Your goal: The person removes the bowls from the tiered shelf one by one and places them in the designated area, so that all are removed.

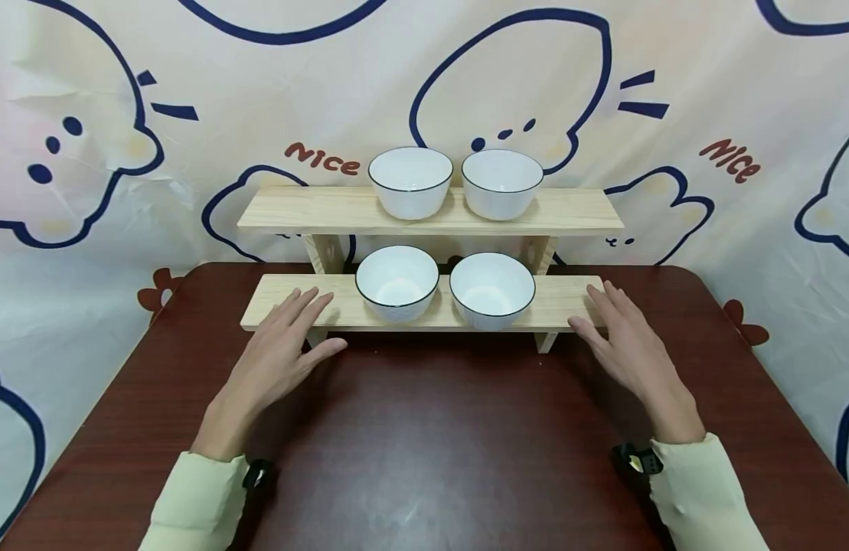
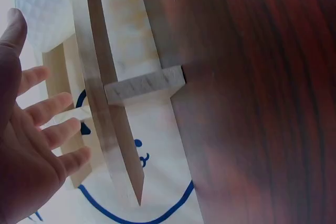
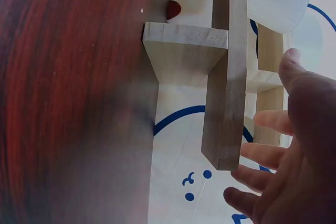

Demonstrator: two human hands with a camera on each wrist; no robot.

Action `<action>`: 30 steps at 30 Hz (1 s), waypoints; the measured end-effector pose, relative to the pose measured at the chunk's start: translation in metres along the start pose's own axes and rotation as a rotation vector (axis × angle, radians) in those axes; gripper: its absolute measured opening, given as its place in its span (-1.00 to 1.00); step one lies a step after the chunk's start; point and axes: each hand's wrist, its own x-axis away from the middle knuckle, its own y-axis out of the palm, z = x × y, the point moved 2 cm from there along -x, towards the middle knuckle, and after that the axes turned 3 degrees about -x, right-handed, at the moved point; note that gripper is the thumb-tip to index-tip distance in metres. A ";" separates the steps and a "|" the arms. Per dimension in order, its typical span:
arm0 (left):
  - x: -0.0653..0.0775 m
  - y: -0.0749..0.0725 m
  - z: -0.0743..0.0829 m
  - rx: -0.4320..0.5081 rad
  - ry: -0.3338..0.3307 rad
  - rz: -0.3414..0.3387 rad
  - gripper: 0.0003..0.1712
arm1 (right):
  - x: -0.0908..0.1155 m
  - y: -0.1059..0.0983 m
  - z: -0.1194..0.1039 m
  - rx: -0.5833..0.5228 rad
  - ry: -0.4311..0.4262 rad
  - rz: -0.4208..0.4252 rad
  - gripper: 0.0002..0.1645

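A two-tier wooden shelf stands at the back of the table. On its upper board sit two white bowls with dark rims, the left bowl beside the right bowl. Two more white bowls, one at left and one at right, rest on the lower board. My left hand, fingers spread, reaches over the left end of that board and holds nothing. Over its right end is my right hand, also with fingers extended and nothing in it. In the wrist views both palms face the shelf.
The dark brown table spreads in front of the shelf. Behind and beside it hangs a pale cloth printed with blue cartoon outlines. Short wooden legs, such as the right one, hold up the lower board.
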 end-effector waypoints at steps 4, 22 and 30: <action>-0.007 0.002 0.005 0.044 0.020 0.042 -0.12 | -0.003 -0.001 0.004 -0.024 0.006 0.004 -0.07; -0.032 0.007 0.034 0.405 0.084 0.099 -0.20 | -0.003 0.001 0.016 -0.077 0.028 0.063 0.02; -0.037 0.011 0.039 0.479 0.041 0.127 -0.39 | -0.001 0.001 0.018 -0.130 0.040 0.101 -0.03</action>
